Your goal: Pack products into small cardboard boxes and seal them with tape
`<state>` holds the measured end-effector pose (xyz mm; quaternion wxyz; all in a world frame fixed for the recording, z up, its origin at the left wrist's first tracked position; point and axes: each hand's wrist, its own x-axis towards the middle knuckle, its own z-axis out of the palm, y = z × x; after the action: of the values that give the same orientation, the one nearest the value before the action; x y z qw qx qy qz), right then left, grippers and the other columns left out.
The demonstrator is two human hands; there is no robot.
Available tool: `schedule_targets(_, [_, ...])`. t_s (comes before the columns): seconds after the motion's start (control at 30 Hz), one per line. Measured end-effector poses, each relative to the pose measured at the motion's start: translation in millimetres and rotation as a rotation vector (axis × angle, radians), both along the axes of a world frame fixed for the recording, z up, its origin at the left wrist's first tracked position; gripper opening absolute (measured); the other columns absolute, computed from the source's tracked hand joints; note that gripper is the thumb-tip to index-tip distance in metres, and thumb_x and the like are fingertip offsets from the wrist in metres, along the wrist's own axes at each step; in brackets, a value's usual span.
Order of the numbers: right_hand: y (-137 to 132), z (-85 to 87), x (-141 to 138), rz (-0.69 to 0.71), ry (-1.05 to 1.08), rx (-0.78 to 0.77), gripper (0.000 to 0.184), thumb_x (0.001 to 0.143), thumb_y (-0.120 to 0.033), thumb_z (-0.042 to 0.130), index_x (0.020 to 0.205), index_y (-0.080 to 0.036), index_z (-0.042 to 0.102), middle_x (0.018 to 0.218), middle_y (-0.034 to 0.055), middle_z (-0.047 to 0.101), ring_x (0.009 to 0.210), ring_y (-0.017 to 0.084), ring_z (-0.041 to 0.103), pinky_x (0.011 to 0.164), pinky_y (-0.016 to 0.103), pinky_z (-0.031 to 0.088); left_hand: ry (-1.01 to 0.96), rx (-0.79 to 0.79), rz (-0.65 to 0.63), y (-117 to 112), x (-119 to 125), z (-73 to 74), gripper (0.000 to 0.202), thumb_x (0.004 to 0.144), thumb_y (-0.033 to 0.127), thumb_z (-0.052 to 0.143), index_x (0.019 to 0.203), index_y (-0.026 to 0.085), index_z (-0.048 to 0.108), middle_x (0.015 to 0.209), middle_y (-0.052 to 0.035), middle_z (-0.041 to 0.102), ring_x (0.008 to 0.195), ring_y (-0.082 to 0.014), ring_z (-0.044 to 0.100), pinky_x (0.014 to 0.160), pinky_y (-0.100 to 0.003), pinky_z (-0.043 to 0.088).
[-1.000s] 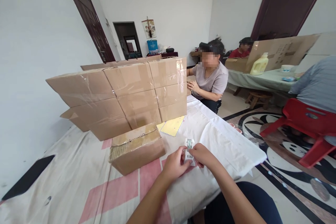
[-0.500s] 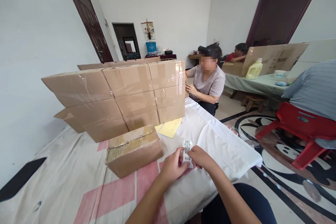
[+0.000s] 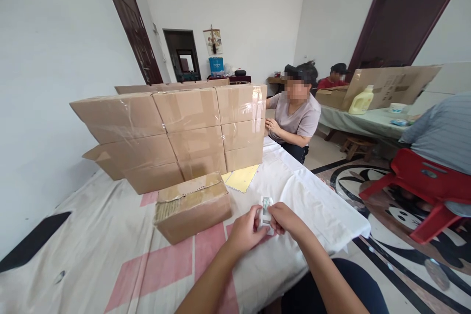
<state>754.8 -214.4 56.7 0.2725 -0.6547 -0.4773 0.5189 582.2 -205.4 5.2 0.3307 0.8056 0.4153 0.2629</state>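
Between my hands, above the near part of the table, is a small white case-like object (image 3: 265, 202) with a greenish panel on its upper part. I cannot make out its exact kind. My left hand (image 3: 246, 231) is closed around its left side, thumb low and fingers along the edge. The fingers of my right hand (image 3: 286, 219) are curled, with the thumb pressing on the object's right side; they cover part of it. Just left of my hands, a taped cardboard box (image 3: 198, 213) rests on the tablecloth (image 3: 298, 196). Beyond my hands lies a yellow sheet (image 3: 243, 179).
Stacked cardboard boxes (image 3: 195, 142) form a wall across the table's far side. A co-worker (image 3: 296, 115) is at the far right corner. To the right stand a red plastic chair (image 3: 419, 181) with a seated person, and another table bearing a yellowish jug (image 3: 362, 100).
The view has shifted slightly, so the room and boxes sit a little further right. My hands keep their hold on the white object, with only a slight shift of the right thumb.
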Motion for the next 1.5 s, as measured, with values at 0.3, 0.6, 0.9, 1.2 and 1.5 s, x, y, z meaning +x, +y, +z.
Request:
schedule_targets(0.3, [-10.8,7.8,-0.5,-0.114,0.119,-0.067,0.036,0.087,-0.024,0.044,0.051,-0.021,0.04,0.032,-0.0061,0.033,0.031,0.005,0.018,0.035,0.02,0.012,-0.037,-0.034,-0.017,-0.1,-1.6,2.0,0.064,0.083,0.044,0.069,0.14,0.025,0.045,0.076,0.0058,0.056,0.069,-0.0157,0.057,0.064,-0.026,0.038])
schedule_targets(0.6, [-21.9,11.6,-9.7,-0.196,0.129,-0.037,0.034,0.083,-0.024,0.049,0.05,-0.021,0.039,0.035,-0.0062,0.034,0.035,0.005,0.019,0.039,0.022,0.012,-0.01,-0.06,-0.056,0.5,-2.5,5.4,0.074,0.083,0.045,0.07,0.147,0.027,0.039,0.073,0.0071,0.056,0.065,-0.015,0.057,0.059,-0.025,0.035])
schedule_targets(0.9, [-19.6,4.4,-13.3,-0.236,0.131,0.006,0.032,0.08,-0.03,0.053,0.052,-0.023,0.037,0.034,-0.0071,0.032,0.035,0.005,0.018,0.039,0.023,0.012,0.045,0.004,-0.106,-0.3,-4.2,14.9,0.068,0.089,0.04,0.064,0.153,0.036,0.041,0.078,0.0047,0.062,0.073,-0.0156,0.061,0.065,-0.025,0.038])
schedule_targets(1.2, [-26.8,2.2,-13.0,-0.234,0.168,0.081,0.037,0.081,-0.038,0.059,0.054,-0.024,0.036,0.036,-0.008,0.032,0.037,0.005,0.02,0.04,0.023,0.016,0.093,0.016,-0.056,-2.4,0.9,13.5,0.069,0.088,0.045,0.065,0.152,0.035,0.042,0.073,0.0047,0.06,0.071,-0.0173,0.062,0.067,-0.026,0.042])
schedule_targets(1.5, [-38.0,-0.6,-16.4,-0.256,0.217,0.088,0.045,0.086,-0.04,0.059,0.051,-0.023,0.035,0.036,-0.0064,0.032,0.037,0.005,0.022,0.041,0.023,0.016,0.09,-0.012,-0.053,-1.0,0.4,13.3,0.083,0.082,0.055,0.07,0.155,0.037,0.035,0.074,0.0052,0.062,0.066,-0.0166,0.062,0.063,-0.025,0.04])
